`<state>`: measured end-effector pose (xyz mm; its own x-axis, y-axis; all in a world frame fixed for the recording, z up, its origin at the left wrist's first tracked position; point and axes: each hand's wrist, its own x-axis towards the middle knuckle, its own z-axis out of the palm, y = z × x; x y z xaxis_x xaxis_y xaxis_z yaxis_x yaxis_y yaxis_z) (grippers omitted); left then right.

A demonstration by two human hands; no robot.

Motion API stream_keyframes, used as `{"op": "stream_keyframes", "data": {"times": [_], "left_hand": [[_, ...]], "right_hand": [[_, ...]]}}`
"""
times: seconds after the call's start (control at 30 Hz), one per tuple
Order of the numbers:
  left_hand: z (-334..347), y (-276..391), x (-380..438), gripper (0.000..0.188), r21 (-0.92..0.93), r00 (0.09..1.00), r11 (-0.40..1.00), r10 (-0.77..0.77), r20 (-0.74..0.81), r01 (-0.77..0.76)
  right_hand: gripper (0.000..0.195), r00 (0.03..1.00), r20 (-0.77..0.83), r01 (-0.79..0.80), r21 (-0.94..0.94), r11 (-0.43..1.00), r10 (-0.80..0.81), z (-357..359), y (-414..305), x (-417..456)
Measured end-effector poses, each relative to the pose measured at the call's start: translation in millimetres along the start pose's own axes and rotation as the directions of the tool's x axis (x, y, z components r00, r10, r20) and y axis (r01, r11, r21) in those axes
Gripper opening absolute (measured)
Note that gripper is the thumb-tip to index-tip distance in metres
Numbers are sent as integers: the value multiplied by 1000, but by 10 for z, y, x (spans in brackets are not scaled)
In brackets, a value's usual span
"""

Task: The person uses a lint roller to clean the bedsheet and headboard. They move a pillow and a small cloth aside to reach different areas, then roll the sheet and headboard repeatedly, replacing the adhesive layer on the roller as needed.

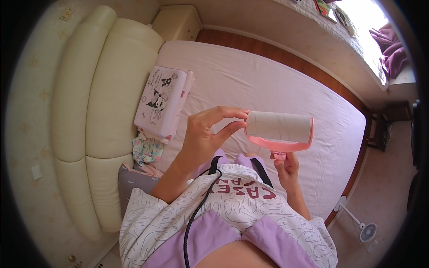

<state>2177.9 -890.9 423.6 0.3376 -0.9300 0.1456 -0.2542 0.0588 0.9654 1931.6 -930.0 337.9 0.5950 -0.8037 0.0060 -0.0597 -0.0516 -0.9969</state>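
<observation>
A lint roller with a pale adhesive paper roll (279,126) and a pink plastic frame (285,144) is held up in front of my body. Thin hairs and creases mark the paper surface. My right hand (289,169) grips the short pink handle (279,155) from below. At the roll's left end, the thumb and fingertips of my left hand (206,130) pinch its edge. The roll lies nearly level, above the pale pink fitted sheet (261,80) of the bed.
A cartoon-print pillow (159,97) rests by the cream padded headboard (114,90), near a crumpled floral cloth (147,149) and a grey cushion (134,182). A nightstand (176,21) stands beyond the bed. A white fan (368,231) is at right. A black cable (191,221) hangs before me.
</observation>
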Motion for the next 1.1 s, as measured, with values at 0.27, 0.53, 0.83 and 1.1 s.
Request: {"op": "stream_keyframes", "data": {"times": [0.27, 0.53, 0.83, 1.1], "left_hand": [[-84, 23, 78, 14, 306, 983, 936, 151, 105, -176], [-86, -94, 126, 16, 598, 936, 729, 331, 119, -334], [-307, -179, 125, 6, -106, 969, 971, -226, -100, 215], [-290, -628, 137, 38, -752, 888, 534, -434, 148, 387]], "right_hand": [[28, 1000, 0, -22, -24, 999, 22, -14, -28, 54], [27, 994, -11, -112, -115, 987, 112, 35, -35, 132], [25, 945, 48, -328, 74, 942, 325, 41, 99, 243], [26, 901, 228, -410, 175, 895, 368, 53, 76, 293]]}}
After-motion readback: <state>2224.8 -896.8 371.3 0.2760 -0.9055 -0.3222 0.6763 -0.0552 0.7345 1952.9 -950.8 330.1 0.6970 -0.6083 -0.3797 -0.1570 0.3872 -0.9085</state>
